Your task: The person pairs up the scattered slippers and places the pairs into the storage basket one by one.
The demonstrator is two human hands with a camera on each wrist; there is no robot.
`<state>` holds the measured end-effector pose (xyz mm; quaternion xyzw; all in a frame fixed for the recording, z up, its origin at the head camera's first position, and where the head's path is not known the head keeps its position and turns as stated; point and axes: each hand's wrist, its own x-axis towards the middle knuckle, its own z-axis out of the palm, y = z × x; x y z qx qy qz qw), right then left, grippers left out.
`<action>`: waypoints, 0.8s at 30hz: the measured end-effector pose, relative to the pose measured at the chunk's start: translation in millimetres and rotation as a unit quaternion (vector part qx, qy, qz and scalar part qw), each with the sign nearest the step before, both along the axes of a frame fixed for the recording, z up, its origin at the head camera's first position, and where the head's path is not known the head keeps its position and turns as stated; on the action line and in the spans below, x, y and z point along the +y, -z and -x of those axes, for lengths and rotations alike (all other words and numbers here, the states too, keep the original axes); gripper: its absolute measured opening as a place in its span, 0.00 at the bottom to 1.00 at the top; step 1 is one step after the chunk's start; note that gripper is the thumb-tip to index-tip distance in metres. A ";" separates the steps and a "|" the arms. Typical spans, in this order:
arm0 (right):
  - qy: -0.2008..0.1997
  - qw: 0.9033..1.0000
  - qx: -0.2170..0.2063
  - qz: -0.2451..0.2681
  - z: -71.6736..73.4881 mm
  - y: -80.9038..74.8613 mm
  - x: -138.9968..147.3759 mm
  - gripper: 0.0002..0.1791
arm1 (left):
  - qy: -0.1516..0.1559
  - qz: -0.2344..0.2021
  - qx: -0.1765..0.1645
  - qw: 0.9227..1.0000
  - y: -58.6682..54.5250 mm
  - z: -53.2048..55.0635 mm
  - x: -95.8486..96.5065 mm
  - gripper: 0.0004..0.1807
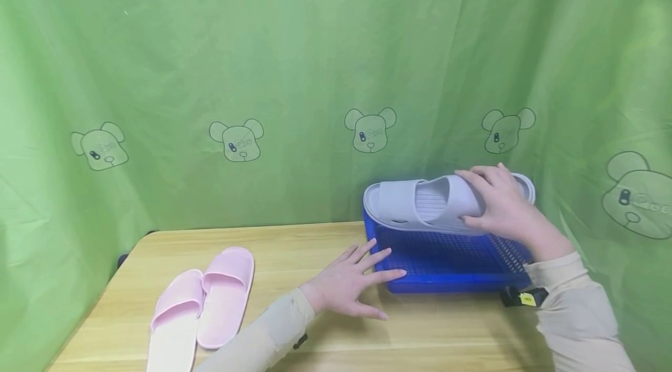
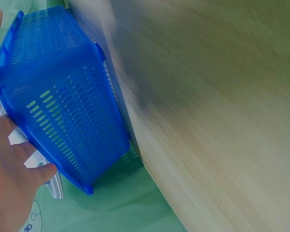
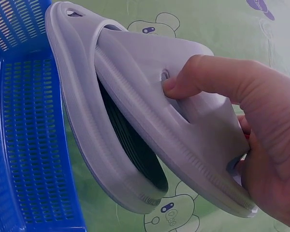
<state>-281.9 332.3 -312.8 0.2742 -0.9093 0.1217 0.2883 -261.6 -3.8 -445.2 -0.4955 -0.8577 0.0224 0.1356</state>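
Note:
My right hand (image 1: 499, 203) grips a pair of pale grey slide slippers (image 1: 399, 203) at one end. In the right wrist view the two slippers (image 3: 111, 111) lie pressed against each other, with my thumb on the side of one strap; the other fingers are mostly hidden behind. The pair overlaps the back of a blue perforated plastic basket (image 1: 446, 285) in the head view. My left hand (image 1: 343, 284) is spread, palm down, its fingertips right at the basket's left rim. The left wrist view shows the slotted side of the basket (image 2: 63, 111) beside those fingers.
Two pink slippers (image 1: 226, 308) lie side by side at the left of the wooden table (image 1: 294, 244). A small black-and-yellow object (image 1: 525, 297) sits by the basket's front right corner. A green curtain (image 1: 315, 69) with bear prints hangs behind and at both sides.

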 end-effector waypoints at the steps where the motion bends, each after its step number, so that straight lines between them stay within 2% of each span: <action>1: 0.001 1.000 0.002 -0.002 0.1 -0.8 0.4 0.48 | 0.001 -0.001 0.000 1.000 0.2 0.1 0.2 0.48; 18: 0.001 0.999 0.007 -0.043 5.4 -10.4 6.3 0.48 | 0.004 -0.014 -0.013 1.000 1.1 1.5 0.2 0.48; 24: -0.004 0.998 0.008 -0.058 11.6 -7.7 7.4 0.48 | 0.002 -0.009 -0.015 1.000 1.8 1.3 0.4 0.48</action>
